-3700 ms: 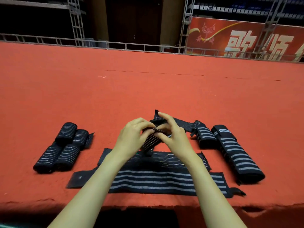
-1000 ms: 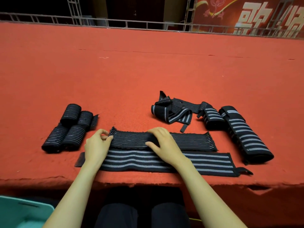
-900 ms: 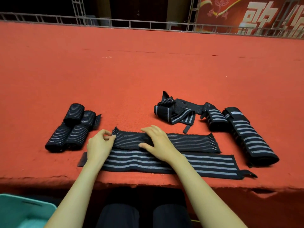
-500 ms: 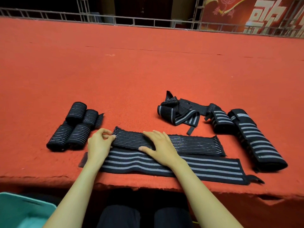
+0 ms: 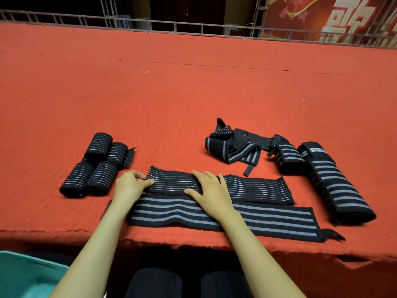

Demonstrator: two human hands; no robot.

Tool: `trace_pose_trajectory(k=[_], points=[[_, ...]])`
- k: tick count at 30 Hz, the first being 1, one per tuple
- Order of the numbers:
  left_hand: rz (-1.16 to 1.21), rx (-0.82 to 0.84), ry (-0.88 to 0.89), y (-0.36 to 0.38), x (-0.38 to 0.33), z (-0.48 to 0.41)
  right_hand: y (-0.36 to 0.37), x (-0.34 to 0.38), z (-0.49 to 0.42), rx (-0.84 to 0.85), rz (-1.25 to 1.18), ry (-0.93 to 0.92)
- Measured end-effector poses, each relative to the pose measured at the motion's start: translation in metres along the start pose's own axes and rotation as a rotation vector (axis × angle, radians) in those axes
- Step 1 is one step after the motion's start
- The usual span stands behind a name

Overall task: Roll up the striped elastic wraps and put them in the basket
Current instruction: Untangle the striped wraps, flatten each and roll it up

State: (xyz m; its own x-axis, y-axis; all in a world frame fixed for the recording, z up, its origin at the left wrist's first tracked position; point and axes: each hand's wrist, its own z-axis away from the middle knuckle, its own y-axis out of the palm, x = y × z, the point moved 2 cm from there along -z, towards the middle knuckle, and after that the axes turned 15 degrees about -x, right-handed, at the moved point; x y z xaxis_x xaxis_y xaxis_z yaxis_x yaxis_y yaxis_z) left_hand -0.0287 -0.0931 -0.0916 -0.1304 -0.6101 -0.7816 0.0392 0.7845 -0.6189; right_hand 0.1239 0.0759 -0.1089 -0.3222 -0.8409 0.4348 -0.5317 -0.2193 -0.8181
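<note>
A black thin-striped wrap [image 5: 253,187] lies flat on the red carpeted surface [image 5: 193,93]. My left hand [image 5: 129,186] pinches its left end between thumb and fingers. My right hand [image 5: 210,193] presses flat on the wrap's middle, fingers spread. A wider wrap with grey stripes [image 5: 268,218] lies flat just in front, near the edge. Several rolled wraps [image 5: 94,166] sit in a cluster at the left. A teal basket [image 5: 23,274] shows at the bottom left, below the surface.
A loose tangled wrap [image 5: 232,147] lies behind the flat ones. Two folded striped wraps [image 5: 335,183] lie at the right. The surface's front edge [image 5: 193,244] runs just before my knees. A metal railing [image 5: 193,26] and a red banner stand far behind.
3.7 s ago both hands held a wrap in the air; that tangled wrap now lies at the back. Over the last second the hands stayed on the flat thin-striped wrap.
</note>
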Motion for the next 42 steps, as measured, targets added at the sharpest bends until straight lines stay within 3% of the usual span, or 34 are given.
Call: trace_pose_trajectory(k=[3,5,12,20,30,42], points=[[-0.126,-0.001,0.032,0.0,-0.004,-0.003,-0.004,0.001,0.001,-0.06,-0.053,-0.163],[-0.157,-0.04,0.071,0.001,-0.007,-0.001,-0.003,0.004,0.003,-0.005,-0.081,-0.27],[-0.207,-0.188,0.283,0.012,-0.015,0.018,-0.006,0.003,0.001,0.095,-0.095,-0.224],[-0.263,-0.193,0.397,0.02,-0.025,0.029,-0.021,-0.018,0.0,0.132,-0.063,-0.198],[-0.08,0.071,0.146,0.016,-0.025,0.019,-0.02,-0.022,0.007,0.055,-0.105,-0.157],[-0.143,-0.051,0.19,0.02,-0.024,0.027,-0.021,-0.022,0.008,0.033,-0.074,-0.174]])
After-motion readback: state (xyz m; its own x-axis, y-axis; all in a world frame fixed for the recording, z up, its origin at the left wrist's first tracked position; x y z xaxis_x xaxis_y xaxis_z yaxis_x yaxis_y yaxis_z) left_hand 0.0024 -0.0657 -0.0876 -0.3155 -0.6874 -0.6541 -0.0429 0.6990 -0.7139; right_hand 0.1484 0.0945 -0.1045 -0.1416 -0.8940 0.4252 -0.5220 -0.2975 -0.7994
